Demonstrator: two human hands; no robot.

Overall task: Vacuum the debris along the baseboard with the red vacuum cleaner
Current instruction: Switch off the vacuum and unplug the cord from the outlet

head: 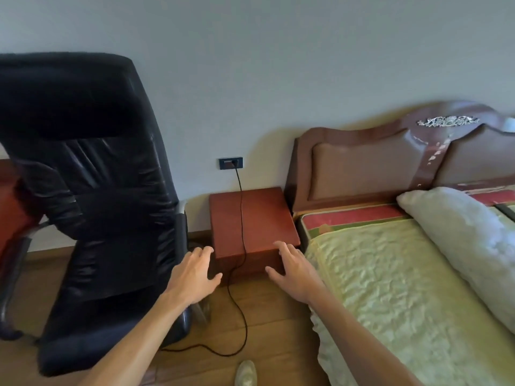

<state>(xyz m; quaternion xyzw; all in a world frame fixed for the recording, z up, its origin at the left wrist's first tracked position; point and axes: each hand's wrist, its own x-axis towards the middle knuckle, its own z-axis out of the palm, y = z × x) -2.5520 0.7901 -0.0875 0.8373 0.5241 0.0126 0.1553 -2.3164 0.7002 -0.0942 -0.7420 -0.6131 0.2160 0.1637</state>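
Both hands are out in front with fingers spread: left hand (195,274) at the front left corner of the little reddish nightstand (264,215), right hand (292,274) at its front right corner. A black cord (242,207) runs from the wall outlet (230,163) over the nightstand's top and down onto the wood floor (267,316). There's a black office chair (92,190) on the left, and a bed (390,274) with a pillow (459,240) on the right. A bit of baseboard (199,235) shows between chair and nightstand.

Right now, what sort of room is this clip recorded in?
Most likely a bedroom: a bed with a carved wooden headboard and a pillow, a low wooden nightstand beside it, and a black office chair on wood flooring.
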